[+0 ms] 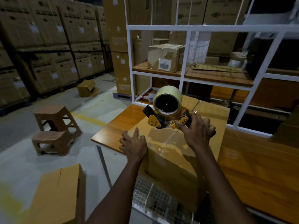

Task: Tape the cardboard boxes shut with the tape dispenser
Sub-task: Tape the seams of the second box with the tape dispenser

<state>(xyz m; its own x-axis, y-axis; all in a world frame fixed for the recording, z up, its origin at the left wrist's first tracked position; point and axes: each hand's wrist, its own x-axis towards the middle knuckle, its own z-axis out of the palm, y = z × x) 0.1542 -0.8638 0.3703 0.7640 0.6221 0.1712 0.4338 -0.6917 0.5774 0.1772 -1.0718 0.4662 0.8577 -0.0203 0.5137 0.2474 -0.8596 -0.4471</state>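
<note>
You hold the cardboard box (169,152) at its corner with one hand and grip the tape dispenser (163,113) on top of it with the other.

Below the box's near face sits a wire basket (150,198), and to the box's near left a brown carton (59,196) stands on the floor. Your left hand (133,143) lies on the box's left top corner, fingers bent over the edge. Your right hand (198,128) is clenched round the dispenser's handle, above the box's top. A clear tape strip (168,139) runs from the dispenser across the top to the box's near edge. The box rests on the wooden worktop (116,125). Left of the box stand two brown stools (55,120). Beyond it is a white rack (184,50) holding a barcoded parcel (165,58), and far to its left are stacked cartons (48,46).
</note>
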